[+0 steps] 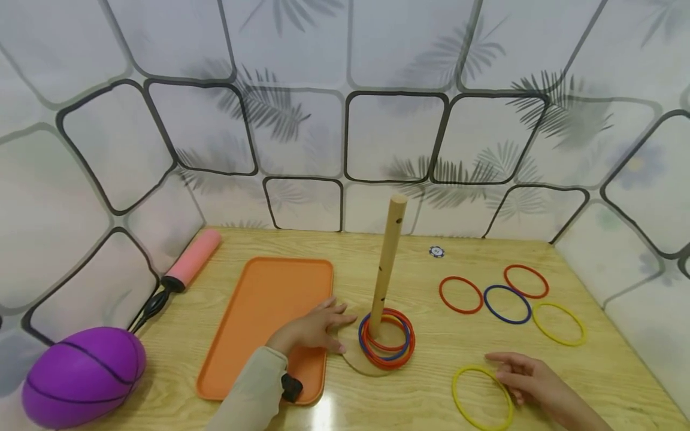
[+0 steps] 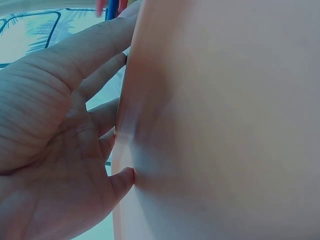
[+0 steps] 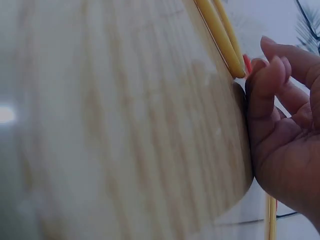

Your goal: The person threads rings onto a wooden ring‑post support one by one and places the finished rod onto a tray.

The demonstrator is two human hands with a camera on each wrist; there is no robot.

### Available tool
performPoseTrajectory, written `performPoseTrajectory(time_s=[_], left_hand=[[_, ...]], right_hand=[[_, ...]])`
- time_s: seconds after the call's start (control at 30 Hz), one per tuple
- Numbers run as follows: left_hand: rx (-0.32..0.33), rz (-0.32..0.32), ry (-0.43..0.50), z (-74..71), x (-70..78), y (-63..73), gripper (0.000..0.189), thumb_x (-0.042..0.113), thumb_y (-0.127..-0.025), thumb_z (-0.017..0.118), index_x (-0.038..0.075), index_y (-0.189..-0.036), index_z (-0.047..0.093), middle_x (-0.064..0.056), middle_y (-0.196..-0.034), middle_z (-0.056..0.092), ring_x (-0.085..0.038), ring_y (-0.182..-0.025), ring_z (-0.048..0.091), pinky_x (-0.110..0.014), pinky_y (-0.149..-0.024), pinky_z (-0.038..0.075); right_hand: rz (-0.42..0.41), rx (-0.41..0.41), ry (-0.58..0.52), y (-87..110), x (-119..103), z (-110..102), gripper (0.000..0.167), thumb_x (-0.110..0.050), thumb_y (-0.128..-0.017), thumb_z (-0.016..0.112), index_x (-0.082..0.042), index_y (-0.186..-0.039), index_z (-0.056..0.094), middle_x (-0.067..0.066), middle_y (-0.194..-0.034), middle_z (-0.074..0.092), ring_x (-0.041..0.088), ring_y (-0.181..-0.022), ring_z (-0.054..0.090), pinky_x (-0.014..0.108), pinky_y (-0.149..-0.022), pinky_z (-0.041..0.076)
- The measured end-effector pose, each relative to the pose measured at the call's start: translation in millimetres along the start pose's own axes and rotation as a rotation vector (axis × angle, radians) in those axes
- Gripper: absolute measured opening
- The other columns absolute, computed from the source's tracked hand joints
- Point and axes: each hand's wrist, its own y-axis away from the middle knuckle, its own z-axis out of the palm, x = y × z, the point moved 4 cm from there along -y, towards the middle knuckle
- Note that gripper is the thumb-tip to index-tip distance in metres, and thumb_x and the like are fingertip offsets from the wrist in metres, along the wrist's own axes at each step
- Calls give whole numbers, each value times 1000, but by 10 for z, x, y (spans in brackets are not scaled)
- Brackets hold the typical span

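My left hand (image 1: 312,329) spreads its fingers across the right edge of an orange tray (image 1: 259,311). Its fingertips reach to the round wooden base (image 1: 358,362) of an upright wooden peg (image 1: 387,257). Several red, blue and yellow rings (image 1: 412,341) lie stacked around the foot of that peg. On the table's right front, my right hand (image 1: 530,380) rests beside a yellow ring (image 1: 454,392), its fingers loosely bent and overlapping the ring's edge in the head view. Nothing is gripped between those fingers in the right wrist view, where the yellow ring (image 3: 222,42) lies just beyond them.
Two red rings (image 1: 441,293), a blue ring (image 1: 487,302) and another yellow ring (image 1: 582,335) lie at the right. Behind them is a poker chip (image 1: 436,252). A purple ball (image 1: 83,377) and a pink hand pump (image 1: 199,257) are at the left. Patterned walls (image 1: 302,203) enclose the table.
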Motion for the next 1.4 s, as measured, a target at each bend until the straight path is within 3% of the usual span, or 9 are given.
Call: performPoseTrajectory(time_s=[0.03,0.13,0.27,0.47,0.73,0.87,1.1,1.23,1.4], left_hand=[[2,2,-2,0,2,-2,68,25,-80,76,11,-140,48,-18,-152,28,-39,-143,4,-59,-110,13],[2,5,1,-5,11,0,67,24,-80,76,10,-140,48,-19,-152,28,-40,-143,4,-60,-110,13],[9,11,3,-12,19,3,67,23,-80,76,10,-139,49,-19,-151,28,-40,-142,5,-60,-110,13],[11,11,8,-10,17,11,66,23,-80,76,9,-139,50,-20,-151,28,-41,-142,5,-61,-109,13],[4,11,25,-12,25,23,66,24,-81,75,10,-140,49,-20,-152,27,-41,-142,4,-61,-109,12],[2,11,33,-17,40,24,66,23,-81,75,10,-140,49,-20,-152,27,-41,-142,4,-61,-109,12],[5,7,49,-13,40,37,67,23,-80,76,9,-140,49,-20,-151,27,-41,-142,4,-62,-109,12],[8,8,46,-19,43,41,66,23,-80,76,9,-140,49,-20,-151,27,-41,-142,4,-62,-109,12],[9,9,39,-25,56,39,66,22,-80,76,9,-139,49,-20,-151,28,-41,-142,5,-62,-109,12]], right_hand=[[-4,20,38,-7,-5,7,34,-9,-97,51,-33,-116,65,-6,-76,57,2,-58,48,19,-54,46],[-19,80,136,-30,-46,47,30,-10,-93,58,-9,-122,63,-5,-70,54,0,-51,45,19,-46,44],[-2,173,228,-71,-83,101,45,-13,-88,66,16,-119,54,-6,-65,52,0,-44,40,20,-40,40],[80,336,336,-121,-76,144,38,-21,-79,76,6,-104,66,-6,-60,45,3,-40,33,17,-37,32],[80,419,441,-134,-91,166,27,-17,-77,78,4,-92,69,-5,-64,50,2,-53,41,18,-48,39],[99,423,432,-112,-66,161,28,-19,-79,77,5,-92,69,-2,-72,59,3,-61,47,19,-55,43],[193,367,268,-75,-45,140,26,-30,-82,73,-5,-89,69,-8,-61,49,5,-48,38,20,-44,35],[197,306,169,-51,-52,116,18,-29,-86,69,-11,-85,67,-9,-59,44,4,-49,39,19,-46,36],[129,192,56,-26,-50,66,11,-21,-92,61,-16,-83,65,-11,-62,47,2,-52,43,16,-50,40]])
